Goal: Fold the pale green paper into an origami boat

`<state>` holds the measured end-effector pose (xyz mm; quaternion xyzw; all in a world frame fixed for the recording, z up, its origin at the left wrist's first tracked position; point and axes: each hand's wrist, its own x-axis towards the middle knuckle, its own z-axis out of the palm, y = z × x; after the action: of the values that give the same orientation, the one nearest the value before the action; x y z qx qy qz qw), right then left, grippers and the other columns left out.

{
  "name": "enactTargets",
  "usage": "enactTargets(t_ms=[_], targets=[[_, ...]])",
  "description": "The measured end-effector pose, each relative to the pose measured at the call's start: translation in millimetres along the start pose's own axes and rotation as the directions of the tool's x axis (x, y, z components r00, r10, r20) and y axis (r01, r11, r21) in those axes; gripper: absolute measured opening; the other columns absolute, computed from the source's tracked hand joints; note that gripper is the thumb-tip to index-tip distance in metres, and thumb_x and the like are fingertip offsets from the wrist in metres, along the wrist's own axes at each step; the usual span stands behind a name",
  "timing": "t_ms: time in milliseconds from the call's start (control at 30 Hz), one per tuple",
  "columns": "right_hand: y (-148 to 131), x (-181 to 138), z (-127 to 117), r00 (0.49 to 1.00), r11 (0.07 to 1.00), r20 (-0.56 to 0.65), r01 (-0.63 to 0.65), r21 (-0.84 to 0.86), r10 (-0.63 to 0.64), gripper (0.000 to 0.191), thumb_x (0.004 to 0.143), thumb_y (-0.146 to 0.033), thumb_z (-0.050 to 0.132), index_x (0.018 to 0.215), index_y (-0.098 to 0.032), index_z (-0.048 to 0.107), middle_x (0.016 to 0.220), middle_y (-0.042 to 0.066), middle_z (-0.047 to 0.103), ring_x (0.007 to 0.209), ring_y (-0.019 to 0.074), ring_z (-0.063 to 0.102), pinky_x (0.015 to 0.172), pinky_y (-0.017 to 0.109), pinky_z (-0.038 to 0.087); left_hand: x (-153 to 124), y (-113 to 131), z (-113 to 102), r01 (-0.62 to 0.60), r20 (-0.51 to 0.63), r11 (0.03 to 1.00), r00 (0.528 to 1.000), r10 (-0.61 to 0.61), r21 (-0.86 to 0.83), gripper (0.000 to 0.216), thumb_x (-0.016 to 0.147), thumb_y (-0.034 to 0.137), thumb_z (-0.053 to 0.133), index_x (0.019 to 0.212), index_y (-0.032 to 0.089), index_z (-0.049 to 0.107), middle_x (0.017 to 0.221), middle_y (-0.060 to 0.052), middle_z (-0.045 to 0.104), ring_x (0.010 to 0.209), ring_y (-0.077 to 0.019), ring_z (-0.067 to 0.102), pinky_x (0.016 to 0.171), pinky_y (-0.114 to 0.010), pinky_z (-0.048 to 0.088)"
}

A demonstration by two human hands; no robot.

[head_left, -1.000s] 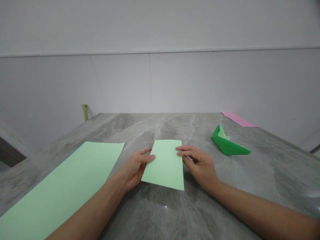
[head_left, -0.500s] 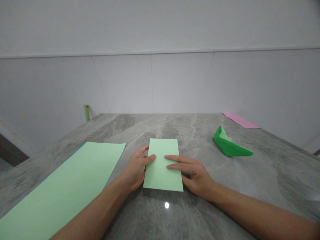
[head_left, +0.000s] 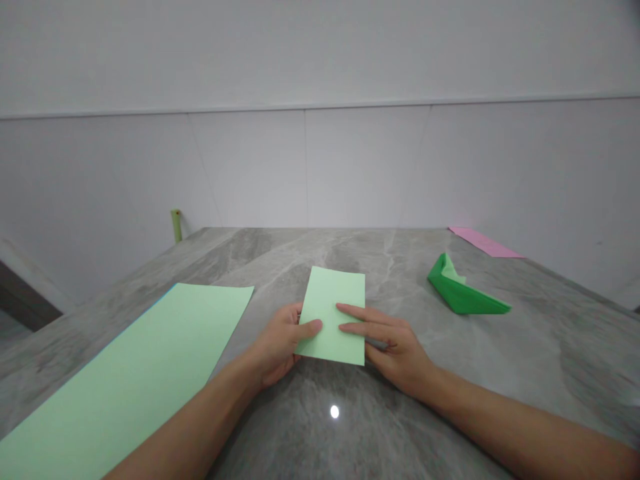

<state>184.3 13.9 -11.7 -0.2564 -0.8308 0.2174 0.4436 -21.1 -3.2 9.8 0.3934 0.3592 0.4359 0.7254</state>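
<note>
A pale green sheet of paper, rectangular and tilted slightly, is held between my hands above the grey table. My left hand grips its left edge, with the thumb on top and the other fingers behind it. Two stretched fingers of my right hand lie across its face from the right, while the rest of that hand is at or under the right edge, partly hidden. To the right sits a folded green paper boat, apart from both hands.
A larger stack of pale green paper with a blue edge showing lies on the left, partly under my left forearm. Pink paper rests at the table's far right edge. The marble-patterned table meets a white wall; a yellow-green object stands beyond the back left corner.
The held sheet has shifted slightly right and away from me, and turned a little clockwise. Both hands have kept hold of it, my left thumb now lower on its face.
</note>
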Motion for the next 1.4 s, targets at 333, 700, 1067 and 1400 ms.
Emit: enactTargets(t_ms=[333,700,1067,1400], targets=[[3.0,-1.4,0.0,0.999,0.999,0.021,-0.034,0.015,0.034,0.027,0.085,-0.013,0.056,0.1,-0.029,0.071,0.111,0.004,0.07,0.097,0.019,0.067,0.086,0.035,0.054,-1.3,-1.3,1.1,-0.03,0.028,0.985,0.999,0.026,0.169,0.039,0.075,0.034,0.071,0.106,0.012,0.063,0.085,-0.009,0.069,0.061,-0.016,0.063,0.054,-0.027,0.053],[2.5,-0.2,-2.3,0.994,0.998,-0.106,-0.039,-0.049,0.033,0.018,0.087,-0.017,0.058,0.102,-0.026,0.064,0.122,0.007,0.058,0.111,0.0206,0.057,0.088,0.033,0.05,-3.2,-4.0,-1.1,0.036,0.15,0.985,0.987,-0.062,0.169,0.029,0.079,0.028,0.066,0.102,0.016,0.052,0.072,0.002,0.051,0.047,-0.0054,0.042,0.04,-0.017,0.037],[3.2,0.1,-1.3,0.992,0.995,-0.104,-0.08,-0.059,0.074,0.01,0.091,-0.023,0.054,0.091,-0.022,0.064,0.116,0.007,0.056,0.107,0.0192,0.056,0.092,0.033,0.043,-7.7,-3.6,4.2,0.034,0.196,0.951,0.976,-0.098,0.308,0.025,0.077,0.018,0.056,0.101,0.018,0.048,0.086,-0.001,0.054,0.054,-0.0064,0.047,0.047,-0.02,0.041],[-2.4,1.7,3.2,0.961,0.983,-0.231,-0.171,-0.066,0.151,0.012,0.089,-0.028,0.058,0.081,-0.021,0.063,0.125,0.008,0.047,0.117,0.0232,0.048,0.1,0.04,0.037,-11.9,-9.7,17.4,0.067,0.223,0.95,0.965,-0.14,0.306,0.037,0.073,0.018,0.058,0.107,0.021,0.045,0.067,0.007,0.04,0.048,-0.0055,0.032,0.043,-0.019,0.028]])
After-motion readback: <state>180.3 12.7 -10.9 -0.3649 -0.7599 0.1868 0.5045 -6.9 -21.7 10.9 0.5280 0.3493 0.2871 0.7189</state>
